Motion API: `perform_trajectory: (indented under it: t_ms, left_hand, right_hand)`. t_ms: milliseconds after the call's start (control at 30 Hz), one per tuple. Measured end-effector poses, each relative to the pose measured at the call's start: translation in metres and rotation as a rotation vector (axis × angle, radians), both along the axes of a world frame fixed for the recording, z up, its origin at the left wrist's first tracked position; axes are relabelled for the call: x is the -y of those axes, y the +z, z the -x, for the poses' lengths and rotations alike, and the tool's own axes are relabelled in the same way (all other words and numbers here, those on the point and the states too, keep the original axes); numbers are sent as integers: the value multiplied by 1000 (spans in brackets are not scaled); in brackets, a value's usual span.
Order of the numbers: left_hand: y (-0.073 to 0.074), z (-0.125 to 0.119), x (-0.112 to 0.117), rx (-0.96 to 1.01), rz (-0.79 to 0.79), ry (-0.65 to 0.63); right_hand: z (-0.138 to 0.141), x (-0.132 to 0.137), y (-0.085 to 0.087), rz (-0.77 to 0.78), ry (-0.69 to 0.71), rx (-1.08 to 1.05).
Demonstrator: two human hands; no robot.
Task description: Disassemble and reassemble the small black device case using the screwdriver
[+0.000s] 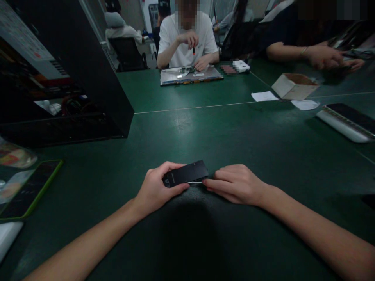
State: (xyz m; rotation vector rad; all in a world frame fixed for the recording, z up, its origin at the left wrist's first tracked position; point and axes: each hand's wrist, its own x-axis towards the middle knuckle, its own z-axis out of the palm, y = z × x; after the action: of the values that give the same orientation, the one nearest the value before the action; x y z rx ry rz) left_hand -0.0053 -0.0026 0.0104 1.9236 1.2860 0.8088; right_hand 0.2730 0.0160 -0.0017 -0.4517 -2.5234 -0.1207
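My left hand (pixel 156 185) is closed around the left end of a flat black rectangular case (pixel 189 172), thumb along its near edge and fingers over the far edge. The case is held tilted a little above the table, with small pale print near its left end. A thin silvery rod (pixel 194 182) runs along its near edge. At the rod's right end, the fingertips of my right hand (pixel 234 183) are pinched together on it. Whether the rod is part of the case or separate, I cannot tell.
A green-edged phone (pixel 32 189) lies at left, below a black shelf unit (pixel 114 97). Across the green table (pixel 175 128), a person holds a screwdriver (pixel 193 54) over a flat panel (pixel 191 80). An open box (pixel 293 88) and a device (pixel 348 121) are at right.
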Motion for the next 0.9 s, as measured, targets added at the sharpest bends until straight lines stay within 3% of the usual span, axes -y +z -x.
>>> perform_trajectory:
  t_ms: [233,433,900]
  left_hand:
    - [0,0,-2,31,31,-85]
    - [-1,2,-2,46,31,-114]
    - [-2,1,0,37,35,-84]
  right_hand:
    - [0,-4,12,111,61,2]
    - [10,4,4,22,54,-42]
    - [14,5,-4,24,38,-97]
